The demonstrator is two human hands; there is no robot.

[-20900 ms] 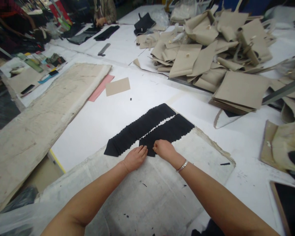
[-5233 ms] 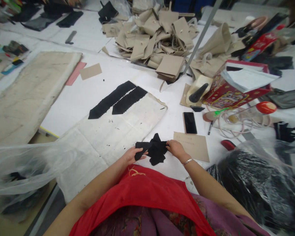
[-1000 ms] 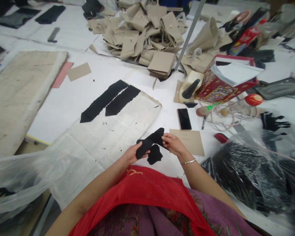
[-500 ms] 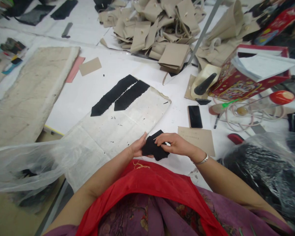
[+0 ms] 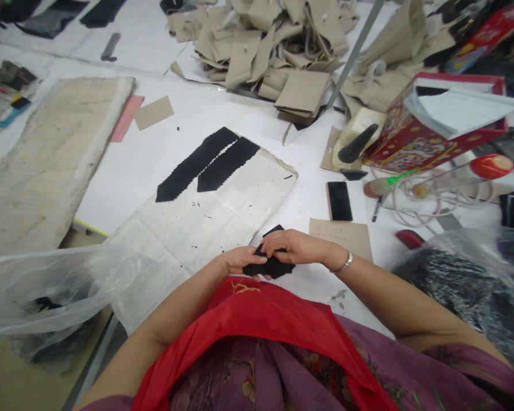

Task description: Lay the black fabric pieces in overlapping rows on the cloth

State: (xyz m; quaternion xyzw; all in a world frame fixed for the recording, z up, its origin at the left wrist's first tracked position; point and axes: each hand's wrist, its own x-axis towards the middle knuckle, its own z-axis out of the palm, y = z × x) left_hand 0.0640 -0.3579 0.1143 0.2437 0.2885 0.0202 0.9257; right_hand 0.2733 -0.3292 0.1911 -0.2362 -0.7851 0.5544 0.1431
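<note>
In front of the red apron, a small stack of black fabric pieces [image 5: 278,267] is held between both hands. My left hand [image 5: 243,260] grips its left edge, thumb on top and fingers underneath. From above, my right hand [image 5: 289,246] closes its fingertips on the upper piece; what exactly they pinch is partly hidden. Beyond the hands, two rows of overlapping black pieces with zigzag edges [image 5: 197,162] lie across the far end of a whitish board [image 5: 188,228]. Small black scraps are scattered over that board.
A phone [image 5: 339,201] and a beige card [image 5: 342,235] lie right of my hands. Farther right stand a red box [image 5: 432,137] and a clear bottle with a red cap [image 5: 490,166]. Beige pieces [image 5: 265,51] are heaped at the back. Clear plastic [image 5: 47,285] hangs at left.
My left thumb has come over the top of the black stack. My right hand has shifted slightly left, its fingers closing on the stack nearer the left hand.
</note>
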